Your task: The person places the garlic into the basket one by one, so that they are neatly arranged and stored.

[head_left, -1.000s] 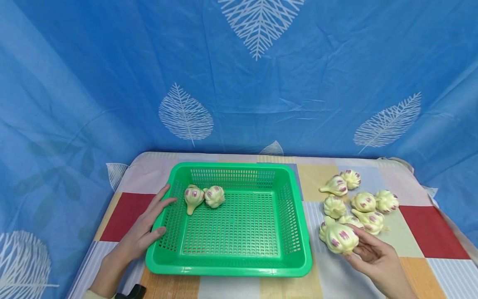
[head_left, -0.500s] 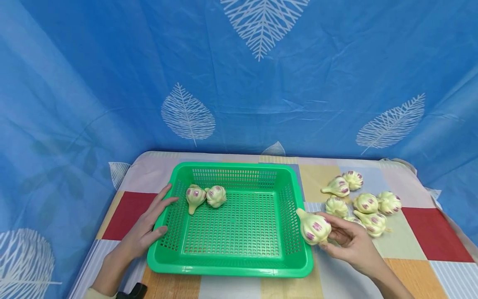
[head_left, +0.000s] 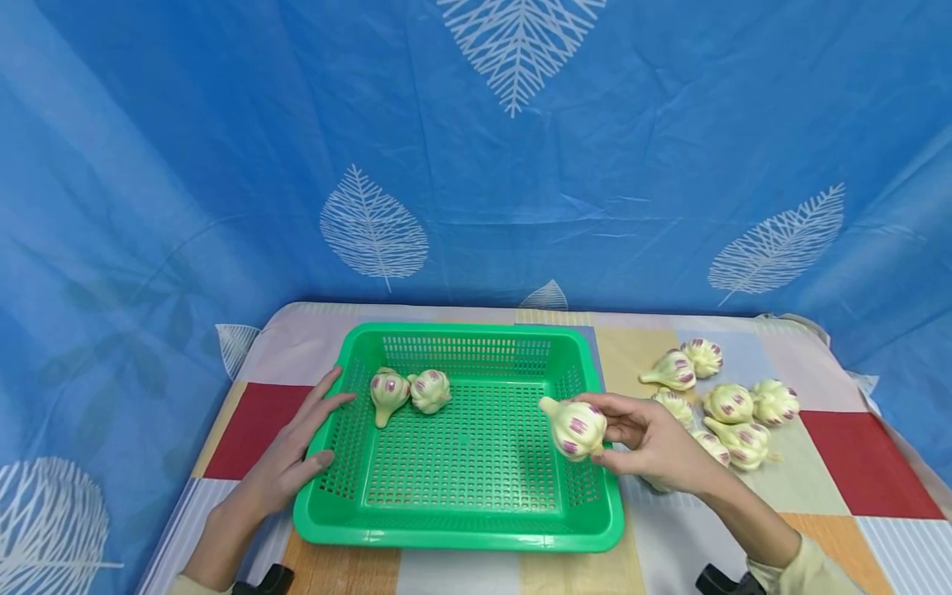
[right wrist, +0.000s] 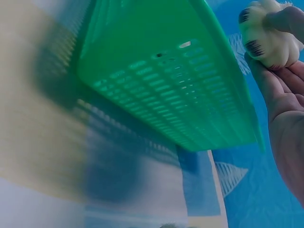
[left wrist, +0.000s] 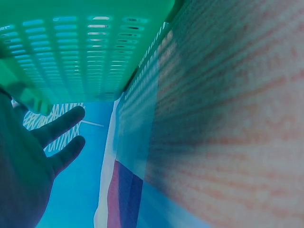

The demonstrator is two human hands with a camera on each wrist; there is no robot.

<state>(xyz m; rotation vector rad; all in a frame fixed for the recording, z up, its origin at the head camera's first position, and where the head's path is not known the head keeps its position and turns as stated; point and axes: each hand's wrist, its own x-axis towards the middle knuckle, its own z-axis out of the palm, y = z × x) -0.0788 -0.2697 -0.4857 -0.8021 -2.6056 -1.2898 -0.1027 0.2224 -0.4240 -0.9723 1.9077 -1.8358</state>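
Observation:
My right hand (head_left: 647, 438) pinches a garlic bulb (head_left: 577, 430) with purple streaks between thumb and fingers, above the right side of a green plastic basket (head_left: 457, 541). In the right wrist view the same garlic bulb (right wrist: 270, 35) shows at the top right, higher than the basket wall (right wrist: 175, 90). My left hand (head_left: 278, 463) rests on the basket's left rim with its fingers spread and fairly straight. Inside the basket, at the back left, lie two garlic bulbs (head_left: 429, 391) side by side. The left wrist view shows the left hand (left wrist: 33, 161) beside the basket wall (left wrist: 71, 57).
Several more garlic bulbs (head_left: 729, 403) lie in a loose group on the patchwork tablecloth (head_left: 840, 454), right of the basket; my right hand and forearm partly cover the nearest ones. A blue curtain (head_left: 595, 165) with white leaf prints hangs behind the table.
My right hand has lifted a garlic bulb from the group on the right and carried it left, over the basket's right rim. The left hand has stayed on the left rim.

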